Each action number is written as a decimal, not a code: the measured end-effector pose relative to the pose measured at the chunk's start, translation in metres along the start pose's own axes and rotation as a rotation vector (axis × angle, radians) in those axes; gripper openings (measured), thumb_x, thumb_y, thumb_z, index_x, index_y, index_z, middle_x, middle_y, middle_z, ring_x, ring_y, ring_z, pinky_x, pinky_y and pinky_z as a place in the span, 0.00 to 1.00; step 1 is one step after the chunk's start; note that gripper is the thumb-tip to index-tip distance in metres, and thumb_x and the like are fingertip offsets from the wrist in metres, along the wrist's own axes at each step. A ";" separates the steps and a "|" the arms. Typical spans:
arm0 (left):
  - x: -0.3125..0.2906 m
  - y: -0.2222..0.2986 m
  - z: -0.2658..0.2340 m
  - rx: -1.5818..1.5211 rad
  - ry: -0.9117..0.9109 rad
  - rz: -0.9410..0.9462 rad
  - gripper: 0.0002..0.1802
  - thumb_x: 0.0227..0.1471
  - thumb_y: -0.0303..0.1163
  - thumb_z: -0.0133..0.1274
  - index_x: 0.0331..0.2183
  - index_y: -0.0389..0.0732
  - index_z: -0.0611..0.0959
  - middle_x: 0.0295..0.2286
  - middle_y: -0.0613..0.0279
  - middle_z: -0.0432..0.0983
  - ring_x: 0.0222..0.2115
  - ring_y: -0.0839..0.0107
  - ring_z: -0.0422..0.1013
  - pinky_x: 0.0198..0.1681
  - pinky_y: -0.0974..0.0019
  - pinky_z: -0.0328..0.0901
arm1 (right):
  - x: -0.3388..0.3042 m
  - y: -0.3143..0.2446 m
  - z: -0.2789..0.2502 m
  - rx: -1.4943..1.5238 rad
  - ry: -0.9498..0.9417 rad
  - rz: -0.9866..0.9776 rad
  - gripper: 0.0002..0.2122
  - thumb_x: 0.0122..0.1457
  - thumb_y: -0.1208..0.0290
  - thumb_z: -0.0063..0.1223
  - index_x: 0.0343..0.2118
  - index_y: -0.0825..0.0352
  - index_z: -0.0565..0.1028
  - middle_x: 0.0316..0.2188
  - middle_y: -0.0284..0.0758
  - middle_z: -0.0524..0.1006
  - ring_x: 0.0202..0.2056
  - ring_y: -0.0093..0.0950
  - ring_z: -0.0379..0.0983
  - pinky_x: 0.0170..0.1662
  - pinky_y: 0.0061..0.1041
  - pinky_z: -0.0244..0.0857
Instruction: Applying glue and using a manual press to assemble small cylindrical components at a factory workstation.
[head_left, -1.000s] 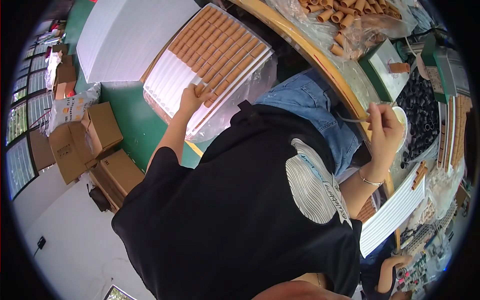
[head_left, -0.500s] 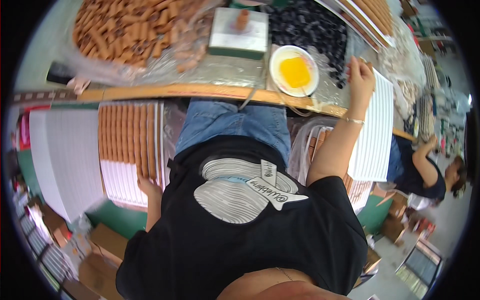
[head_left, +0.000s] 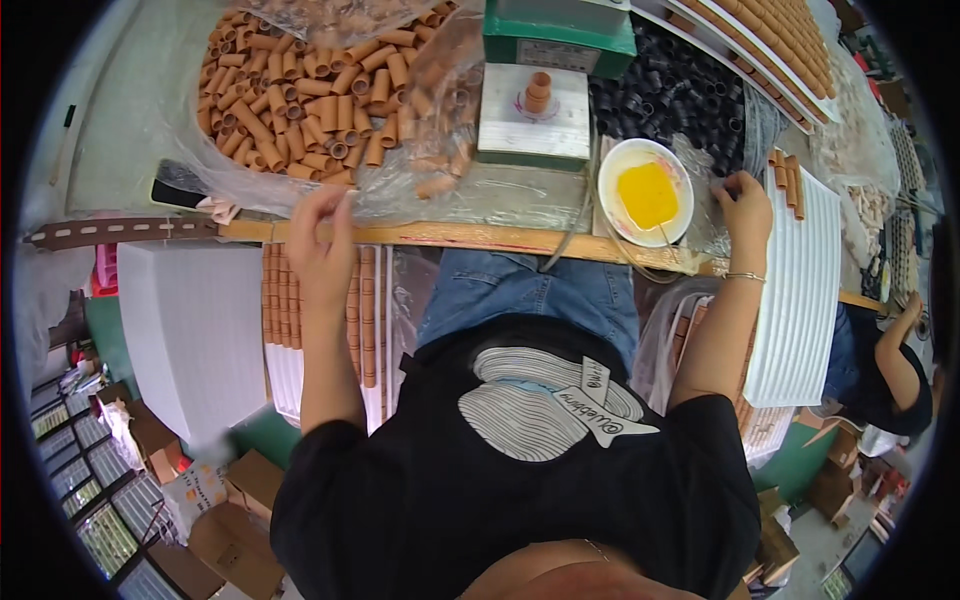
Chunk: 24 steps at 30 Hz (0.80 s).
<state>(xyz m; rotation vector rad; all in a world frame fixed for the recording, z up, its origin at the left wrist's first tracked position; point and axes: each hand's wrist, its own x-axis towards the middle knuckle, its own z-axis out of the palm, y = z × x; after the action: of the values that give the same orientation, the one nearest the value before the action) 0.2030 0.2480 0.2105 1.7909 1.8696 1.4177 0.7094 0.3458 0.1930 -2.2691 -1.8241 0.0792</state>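
Observation:
My left hand is over the wooden table edge, just in front of a heap of short tan tubes on clear plastic. Its thumb and fingers are apart, and no tube shows in it. At the right, my right hand has its fingers pinched beside the black ring-like pieces; what they hold, if anything, is too small to make out. Between my hands sits a white bowl with a yellow block or sponge in it. A tan piece stands upright on the metal plate of a green device.
A white ridged tray at the right carries several tan tubes at its far end. Another tray of tan tube rows lies left of my lap, beside a white stack. Filled trays stand far right; a co-worker is beyond.
My left hand has left the tube rows at my left and come up to the table edge by the tan heap. My right hand has moved lower, nearer the bowl. The view has shifted.

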 end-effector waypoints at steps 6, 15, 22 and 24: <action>0.085 0.002 0.032 0.268 -0.257 0.159 0.11 0.48 0.25 0.56 0.37 0.35 0.79 0.31 0.56 0.75 0.32 0.68 0.73 0.35 0.68 0.67 | -0.029 0.013 -0.001 0.131 -0.014 -0.075 0.12 0.41 0.75 0.64 0.31 0.68 0.75 0.32 0.39 0.73 0.28 0.35 0.73 0.34 0.31 0.67; 0.034 0.026 0.084 0.013 -0.445 0.237 0.20 0.49 0.26 0.55 0.46 0.37 0.76 0.48 0.51 0.70 0.45 0.58 0.70 0.43 0.66 0.68 | -0.043 -0.001 -0.006 0.256 0.107 -0.015 0.08 0.53 0.71 0.57 0.34 0.68 0.74 0.21 0.36 0.74 0.23 0.26 0.71 0.29 0.26 0.65; -0.005 0.043 0.080 -0.188 -0.426 0.244 0.16 0.49 0.21 0.52 0.43 0.36 0.79 0.47 0.50 0.71 0.50 0.56 0.67 0.51 0.61 0.63 | -0.054 0.004 0.007 0.892 0.105 0.053 0.06 0.58 0.73 0.54 0.35 0.70 0.73 0.21 0.29 0.72 0.21 0.16 0.68 0.24 0.15 0.62; -0.003 0.025 0.070 -0.292 -0.432 0.106 0.12 0.50 0.21 0.53 0.40 0.35 0.80 0.42 0.54 0.75 0.44 0.58 0.72 0.48 0.65 0.65 | -0.061 -0.006 -0.009 0.925 0.067 0.083 0.05 0.57 0.74 0.55 0.33 0.71 0.74 0.24 0.29 0.74 0.22 0.16 0.69 0.25 0.15 0.63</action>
<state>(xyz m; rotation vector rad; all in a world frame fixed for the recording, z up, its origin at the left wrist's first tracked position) 0.2694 0.2756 0.1901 1.8796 1.3019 1.1442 0.6916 0.2864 0.1967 -1.6363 -1.2501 0.6902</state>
